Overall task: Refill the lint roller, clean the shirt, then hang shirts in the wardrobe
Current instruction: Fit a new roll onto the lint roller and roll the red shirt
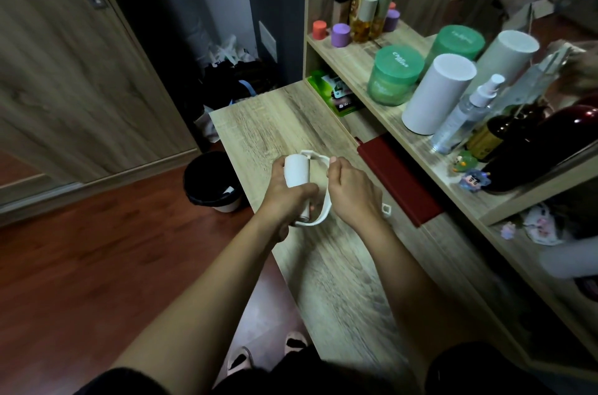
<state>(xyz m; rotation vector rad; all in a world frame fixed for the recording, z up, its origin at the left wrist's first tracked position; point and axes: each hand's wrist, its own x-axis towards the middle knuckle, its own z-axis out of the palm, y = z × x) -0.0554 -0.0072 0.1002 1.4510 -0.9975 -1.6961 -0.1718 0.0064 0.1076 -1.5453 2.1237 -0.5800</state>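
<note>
Over the wooden table [326, 268] I hold a white lint roller. My left hand [286, 197] is wrapped around the white paper roll [297, 172], fingers closed on its lower part. My right hand [351, 192] grips the white plastic frame [318, 219] of the lint roller, thumb near its top arm beside the roll's upper end. The frame curves under the roll between both hands. A small white loop [386, 209] of the handle sticks out behind my right wrist. No shirt is in view.
A black-lined waste bin [212, 181] stands on the floor left of the table. A dark red book [399, 179] lies right of my hands. The shelf [388, 116] holds white cylinders, green jars and bottles. Wardrobe doors [64, 71] stand at left.
</note>
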